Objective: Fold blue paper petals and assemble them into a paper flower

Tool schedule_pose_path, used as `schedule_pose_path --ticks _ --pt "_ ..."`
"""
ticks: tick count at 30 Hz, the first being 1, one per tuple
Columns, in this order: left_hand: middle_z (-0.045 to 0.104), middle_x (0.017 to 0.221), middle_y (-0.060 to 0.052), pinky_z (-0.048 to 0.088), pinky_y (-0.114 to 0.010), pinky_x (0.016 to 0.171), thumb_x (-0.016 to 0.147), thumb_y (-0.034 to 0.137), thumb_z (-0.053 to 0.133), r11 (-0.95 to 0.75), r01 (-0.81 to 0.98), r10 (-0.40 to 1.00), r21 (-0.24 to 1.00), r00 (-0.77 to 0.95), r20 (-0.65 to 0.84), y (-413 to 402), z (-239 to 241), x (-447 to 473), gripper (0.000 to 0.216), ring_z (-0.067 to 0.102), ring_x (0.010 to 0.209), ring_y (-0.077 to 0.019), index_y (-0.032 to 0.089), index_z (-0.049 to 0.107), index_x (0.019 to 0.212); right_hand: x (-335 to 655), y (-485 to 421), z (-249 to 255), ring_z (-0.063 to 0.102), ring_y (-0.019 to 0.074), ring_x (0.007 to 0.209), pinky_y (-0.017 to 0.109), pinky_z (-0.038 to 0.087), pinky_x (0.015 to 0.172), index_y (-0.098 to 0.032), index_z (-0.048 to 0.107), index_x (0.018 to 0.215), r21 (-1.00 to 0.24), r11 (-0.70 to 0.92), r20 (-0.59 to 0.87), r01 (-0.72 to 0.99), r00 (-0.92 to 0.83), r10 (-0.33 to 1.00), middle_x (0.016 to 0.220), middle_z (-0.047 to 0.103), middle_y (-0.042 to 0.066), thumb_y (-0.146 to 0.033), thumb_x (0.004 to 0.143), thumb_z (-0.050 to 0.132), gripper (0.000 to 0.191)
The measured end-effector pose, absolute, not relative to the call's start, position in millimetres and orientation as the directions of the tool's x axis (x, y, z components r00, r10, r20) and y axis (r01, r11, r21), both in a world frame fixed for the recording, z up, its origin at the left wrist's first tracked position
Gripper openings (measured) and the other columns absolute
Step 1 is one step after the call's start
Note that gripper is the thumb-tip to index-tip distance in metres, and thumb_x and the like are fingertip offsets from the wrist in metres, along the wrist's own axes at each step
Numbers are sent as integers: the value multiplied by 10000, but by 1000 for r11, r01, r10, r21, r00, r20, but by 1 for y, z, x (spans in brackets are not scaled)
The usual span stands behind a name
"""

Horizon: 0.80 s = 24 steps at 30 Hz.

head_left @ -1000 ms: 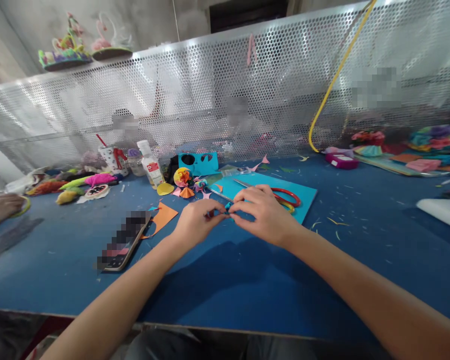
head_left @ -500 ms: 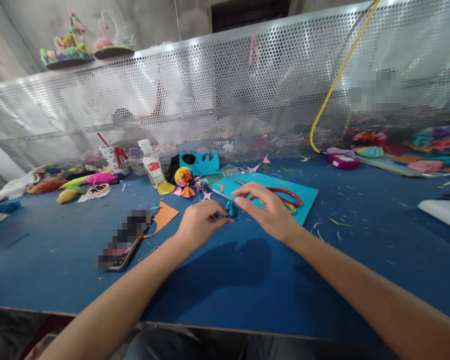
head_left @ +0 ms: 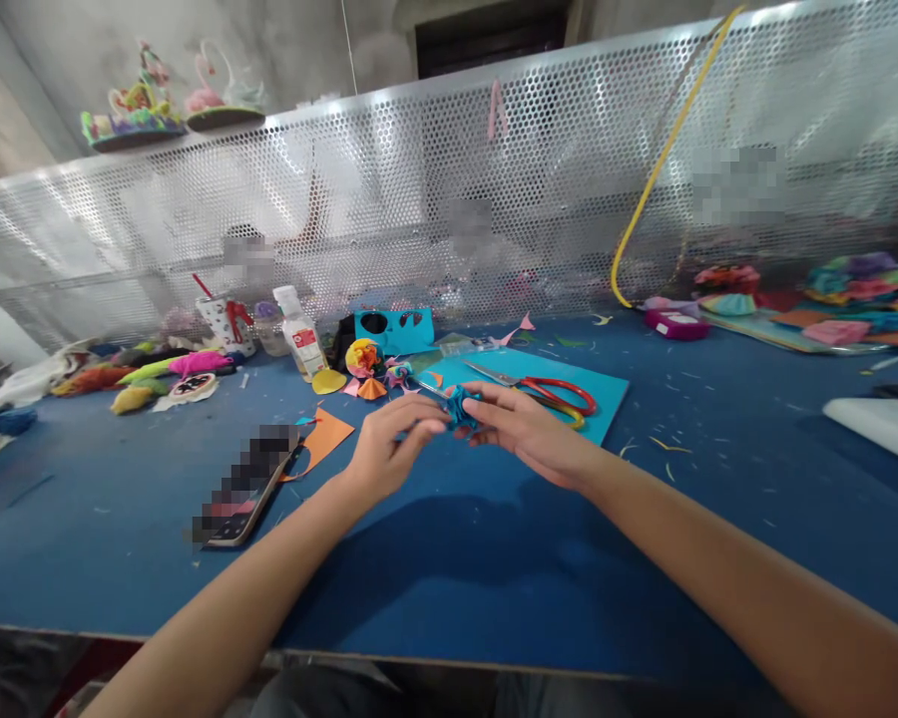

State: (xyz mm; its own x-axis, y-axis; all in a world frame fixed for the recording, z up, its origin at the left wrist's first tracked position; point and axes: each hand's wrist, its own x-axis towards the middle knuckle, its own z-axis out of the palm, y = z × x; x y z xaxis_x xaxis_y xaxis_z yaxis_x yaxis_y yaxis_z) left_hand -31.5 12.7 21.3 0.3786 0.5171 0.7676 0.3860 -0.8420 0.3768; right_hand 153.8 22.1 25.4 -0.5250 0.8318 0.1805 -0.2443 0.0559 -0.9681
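A small teal paper rosette [head_left: 460, 406] is held just above the blue table [head_left: 456, 558] between both hands. My left hand [head_left: 389, 444] pinches it from the left with thumb and fingers closed. My right hand [head_left: 528, 429] grips it from the right, fingers curled round it. Behind them lies a teal paper sheet [head_left: 569, 394] with red-and-yellow scissors [head_left: 550, 391] on it.
A phone [head_left: 243, 486] and an orange paper scrap [head_left: 323, 434] lie to the left. A glue bottle [head_left: 300, 334], a cup, paper cones and craft pieces stand at the back left. Perforated metal screen [head_left: 449, 179] closes off the far edge. Coloured paper crafts at far right.
My right hand came back onto the teal rosette after opening above it half a second ago; both hands now hold it slightly higher. The other person's hand at far left is gone.
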Motion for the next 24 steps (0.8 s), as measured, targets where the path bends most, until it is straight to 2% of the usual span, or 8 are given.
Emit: schedule_pose_path --ticks 2,5,10,18,20,22,24 --pt "650 819 -52 524 -176 523 840 210 505 -820 405 544 404 332 771 14 21 -32 126 613 671 -104 165 617 876 156 24 25 582 131 761 264 448 664 -209 586 950 -974 73 177 -214 -521 835 921 575 23 -361 777 605 232" --pt "650 839 -48 526 -169 527 775 197 601 -813 418 548 406 313 776 16 21 -32 111 614 700 -109 168 611 881 157 25 23 586 125 734 264 432 651 -213 564 971 -980 98 178 -175 -533 827 890 575 11 -368 781 599 249" --pt "648 813 -50 518 -160 527 730 180 648 -851 416 485 321 387 784 17 21 -30 71 612 727 -114 153 616 788 157 23 24 562 105 692 237 403 607 -199 541 1019 -984 133 175 -116 -555 813 805 574 -4 -359 791 588 283" --pt "643 801 -63 509 -165 516 734 121 616 -877 419 408 234 395 823 18 19 -31 79 593 672 -98 135 631 810 156 26 19 561 117 731 248 433 621 -196 521 1059 -974 213 219 -76 -557 801 921 545 32 -401 814 535 320" --pt "639 791 -64 502 -164 512 737 108 605 -872 436 401 222 379 834 19 19 -31 77 589 659 -95 130 632 805 156 28 18 558 127 749 262 453 621 -196 503 1076 -959 280 263 -50 -533 804 985 535 56 -430 831 491 339" --pt "633 782 -65 496 -167 504 743 101 591 -864 456 398 212 361 843 19 18 -32 76 580 631 -89 127 630 803 157 28 18 554 145 785 277 467 634 -198 499 1074 -907 421 367 28 -441 819 1036 532 72 -441 827 491 346" --pt "625 767 -62 490 -172 498 740 105 592 -858 473 392 198 357 848 20 18 -32 74 569 604 -84 127 631 799 158 26 19 547 166 835 300 468 684 -206 532 1023 -763 625 554 165 -333 763 1022 544 67 -424 797 550 315"
